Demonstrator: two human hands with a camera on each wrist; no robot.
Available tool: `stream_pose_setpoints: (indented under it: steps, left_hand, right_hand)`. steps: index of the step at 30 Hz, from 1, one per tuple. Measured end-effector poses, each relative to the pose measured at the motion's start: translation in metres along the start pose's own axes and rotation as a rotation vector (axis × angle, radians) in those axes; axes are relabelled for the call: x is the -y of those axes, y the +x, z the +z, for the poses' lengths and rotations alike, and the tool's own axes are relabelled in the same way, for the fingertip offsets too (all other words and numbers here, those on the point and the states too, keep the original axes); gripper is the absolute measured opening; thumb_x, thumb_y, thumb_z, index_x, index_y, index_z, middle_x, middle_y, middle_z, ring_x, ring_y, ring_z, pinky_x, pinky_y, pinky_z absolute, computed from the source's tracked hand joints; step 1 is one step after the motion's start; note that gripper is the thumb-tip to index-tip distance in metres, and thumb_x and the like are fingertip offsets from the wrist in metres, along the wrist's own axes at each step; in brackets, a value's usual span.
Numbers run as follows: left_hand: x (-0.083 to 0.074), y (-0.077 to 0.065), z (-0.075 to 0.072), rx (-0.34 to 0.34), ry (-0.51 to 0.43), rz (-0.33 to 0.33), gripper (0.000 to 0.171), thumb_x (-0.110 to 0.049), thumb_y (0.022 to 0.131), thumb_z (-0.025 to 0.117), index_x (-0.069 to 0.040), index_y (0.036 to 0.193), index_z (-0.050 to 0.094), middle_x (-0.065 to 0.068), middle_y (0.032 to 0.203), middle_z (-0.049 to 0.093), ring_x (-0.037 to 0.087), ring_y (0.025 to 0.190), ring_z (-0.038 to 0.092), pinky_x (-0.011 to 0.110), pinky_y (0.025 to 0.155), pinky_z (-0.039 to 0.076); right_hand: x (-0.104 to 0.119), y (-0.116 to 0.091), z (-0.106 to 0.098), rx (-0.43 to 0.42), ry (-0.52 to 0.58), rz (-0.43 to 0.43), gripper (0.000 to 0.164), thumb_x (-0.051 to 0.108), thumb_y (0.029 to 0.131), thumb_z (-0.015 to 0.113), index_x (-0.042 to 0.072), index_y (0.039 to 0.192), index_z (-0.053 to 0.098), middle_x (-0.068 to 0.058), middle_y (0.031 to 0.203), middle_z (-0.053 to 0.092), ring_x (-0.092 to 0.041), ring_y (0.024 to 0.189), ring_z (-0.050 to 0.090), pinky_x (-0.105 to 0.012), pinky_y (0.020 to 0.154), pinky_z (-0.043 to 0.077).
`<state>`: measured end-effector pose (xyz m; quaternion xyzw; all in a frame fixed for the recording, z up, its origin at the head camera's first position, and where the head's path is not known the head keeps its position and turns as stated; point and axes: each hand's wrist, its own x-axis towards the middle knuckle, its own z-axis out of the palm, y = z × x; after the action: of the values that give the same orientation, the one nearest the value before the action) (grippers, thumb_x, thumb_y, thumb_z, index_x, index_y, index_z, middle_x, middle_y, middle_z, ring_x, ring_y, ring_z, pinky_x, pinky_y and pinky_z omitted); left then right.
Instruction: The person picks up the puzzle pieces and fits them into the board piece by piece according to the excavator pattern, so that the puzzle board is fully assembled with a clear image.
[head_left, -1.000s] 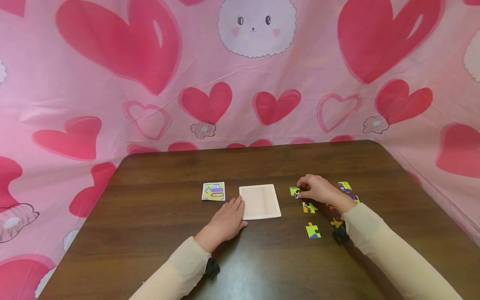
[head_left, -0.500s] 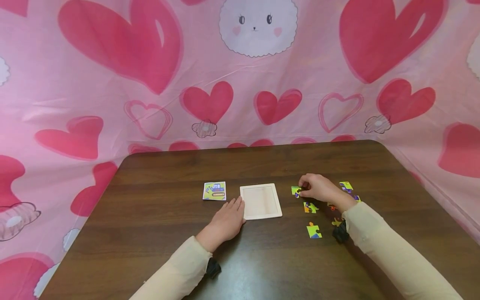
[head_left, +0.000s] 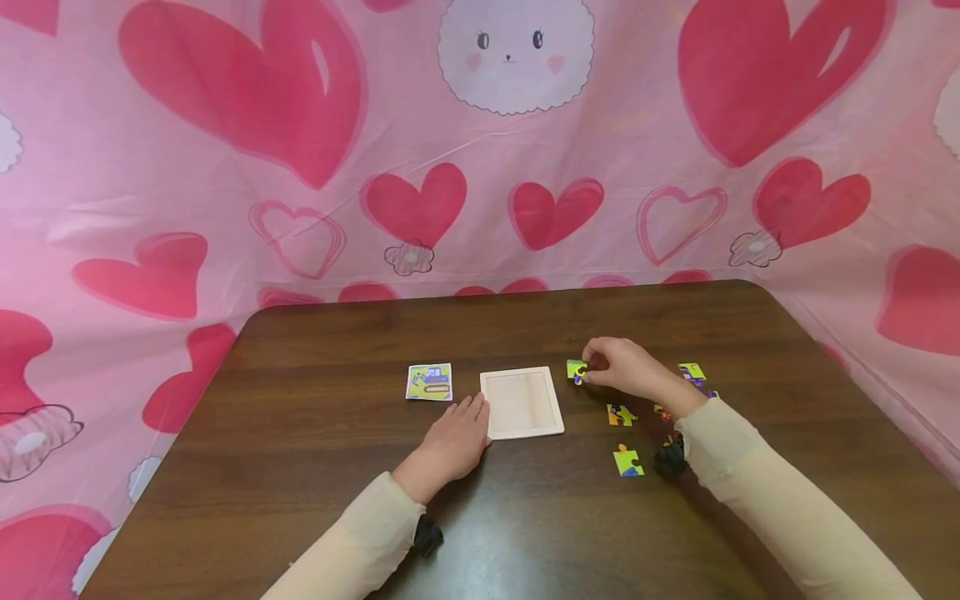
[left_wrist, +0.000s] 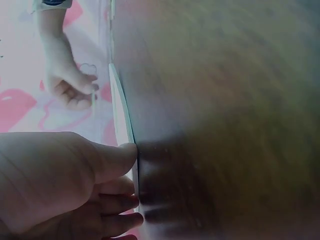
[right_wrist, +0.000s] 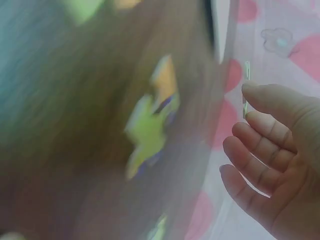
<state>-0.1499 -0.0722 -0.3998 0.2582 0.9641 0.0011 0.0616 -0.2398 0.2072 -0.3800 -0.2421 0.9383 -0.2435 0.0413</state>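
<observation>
My right hand [head_left: 626,365] pinches a green-and-purple jigsaw piece [head_left: 575,371] between thumb and index finger, raised over the table just right of the wooden puzzle tray [head_left: 557,404]. In the right wrist view the piece [right_wrist: 246,70] shows edge-on at the thumb tip, and the other fingers are bent beside it. My left hand [head_left: 453,442] lies at the tray's left edge with fingers extended and touching it. The left wrist view shows the thumb and fingertips of the left hand [left_wrist: 75,180] along the tray's rim [left_wrist: 122,107].
A small picture card [head_left: 429,382] of a digger lies left of the tray. Loose jigsaw pieces lie to the right: one green-and-orange [head_left: 621,415], one green-and-blue [head_left: 628,461], and one yellow-and-purple [head_left: 692,372]. Others are partly hidden under the right forearm. A pink heart-printed cloth [head_left: 480,275] hangs behind the brown table [head_left: 360,500].
My right hand has lifted the green-and-purple jigsaw piece from the table and moved it left toward the tray. The left hand stays at the tray's edge.
</observation>
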Motion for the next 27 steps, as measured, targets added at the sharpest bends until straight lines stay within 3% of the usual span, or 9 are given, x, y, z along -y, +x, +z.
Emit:
stream_pose_setpoints:
  steps: [13, 22, 27]
  left_hand:
    - [-0.003, -0.001, 0.0, 0.036, -0.016, -0.028, 0.047, -0.021, 0.095, 0.05, 0.006, 0.133, 0.042, 0.018, 0.139, 0.039, 0.031, 0.127, 0.036, 0.04, 0.104, 0.029]
    - [-0.002, 0.002, 0.0, 0.035, 0.015, -0.027, 0.047, -0.022, 0.094, 0.05, 0.005, 0.133, 0.043, 0.017, 0.139, 0.04, 0.03, 0.127, 0.037, 0.039, 0.103, 0.03]
    - [-0.002, 0.0, -0.001, 0.037, 0.022, -0.031, 0.047, -0.022, 0.095, 0.049, 0.004, 0.134, 0.043, 0.017, 0.14, 0.038, 0.029, 0.128, 0.036, 0.038, 0.104, 0.029]
  right_hand:
    - [0.052, 0.028, 0.02, 0.004, 0.017, -0.11, 0.021, 0.014, 0.075, 0.077, 0.006, 0.087, 0.062, 0.002, 0.075, 0.056, -0.016, 0.069, 0.051, -0.028, 0.062, 0.047]
    - [0.072, 0.048, 0.041, 0.041, 0.0, -0.157, 0.017, 0.014, 0.078, 0.074, 0.007, 0.086, 0.061, 0.003, 0.076, 0.056, -0.014, 0.069, 0.051, -0.027, 0.063, 0.045]
    - [0.079, 0.055, 0.05, 0.073, -0.031, -0.135, 0.014, 0.012, 0.078, 0.071, 0.007, 0.087, 0.061, 0.003, 0.074, 0.053, -0.014, 0.068, 0.049, -0.027, 0.061, 0.042]
